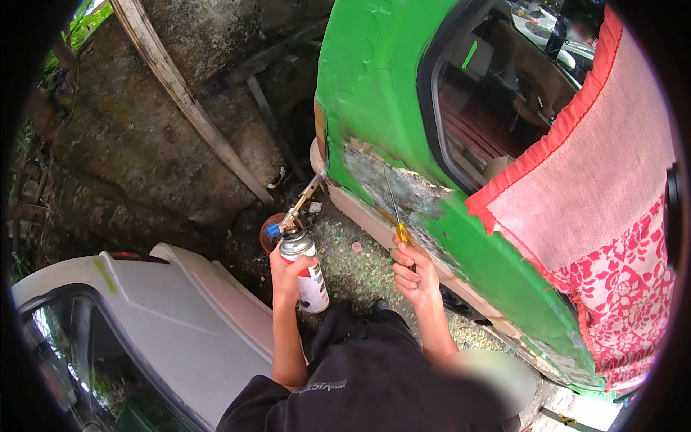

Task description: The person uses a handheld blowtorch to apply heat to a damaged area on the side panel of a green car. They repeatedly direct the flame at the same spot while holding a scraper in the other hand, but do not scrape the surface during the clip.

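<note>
My left hand (286, 277) is wrapped round the can of a gas blowtorch (308, 270), white and red with a blue knob and a brass nozzle. The nozzle points up and right, its tip close to the lower edge of a green car body (374, 72); no flame can be made out. In my right hand (416, 272) is a screwdriver with a yellow handle (402, 232). Its long thin shaft reaches up to a bare grey patch (392, 189) on the car's side, where green paint is stripped away. Whether the tip touches the metal is hard to tell.
A pink and red patterned cloth (568, 187) drapes over the green car beside its window (497, 86). Close on my left stands a white car (180, 309). A long wooden plank (187, 101) leans on the stained wall, and paint flakes litter the ground (353, 277).
</note>
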Available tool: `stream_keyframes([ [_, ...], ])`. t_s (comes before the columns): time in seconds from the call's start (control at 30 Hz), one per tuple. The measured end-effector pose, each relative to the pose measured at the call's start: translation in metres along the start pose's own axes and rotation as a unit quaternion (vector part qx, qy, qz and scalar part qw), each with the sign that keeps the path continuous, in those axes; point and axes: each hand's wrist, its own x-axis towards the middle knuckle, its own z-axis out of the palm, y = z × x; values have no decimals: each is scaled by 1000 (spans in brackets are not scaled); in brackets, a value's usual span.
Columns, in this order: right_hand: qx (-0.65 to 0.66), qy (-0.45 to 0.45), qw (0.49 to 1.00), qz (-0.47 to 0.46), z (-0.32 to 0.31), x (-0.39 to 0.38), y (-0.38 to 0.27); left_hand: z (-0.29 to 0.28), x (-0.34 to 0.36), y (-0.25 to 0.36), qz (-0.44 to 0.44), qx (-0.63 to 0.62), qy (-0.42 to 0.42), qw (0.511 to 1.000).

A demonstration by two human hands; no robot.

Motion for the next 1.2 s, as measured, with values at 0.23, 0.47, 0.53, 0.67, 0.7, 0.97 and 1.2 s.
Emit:
stream_keyframes([
  [0.23,-88,36,995,-16,6,-2,-1,14,0,-12,9,10,-37,999],
  [0.47,-104,17,994,-1,2,-2,-7,30,1,-8,1,2,-62,998],
  [0.53,-113,9,994,-4,2,-5,-7,32,2,-7,4,10,-73,997],
  [0.67,-113,41,993,-8,8,0,-9,36,5,-4,-3,-7,-88,996],
  [0.7,-113,26,993,-6,11,7,-9,35,5,-5,-2,1,-94,996],
  [0.97,-107,36,994,-5,9,4,-9,37,8,3,11,-4,-79,997],
  [1.2,-105,44,993,-19,11,18,0,31,10,-4,21,-1,-66,998],
])
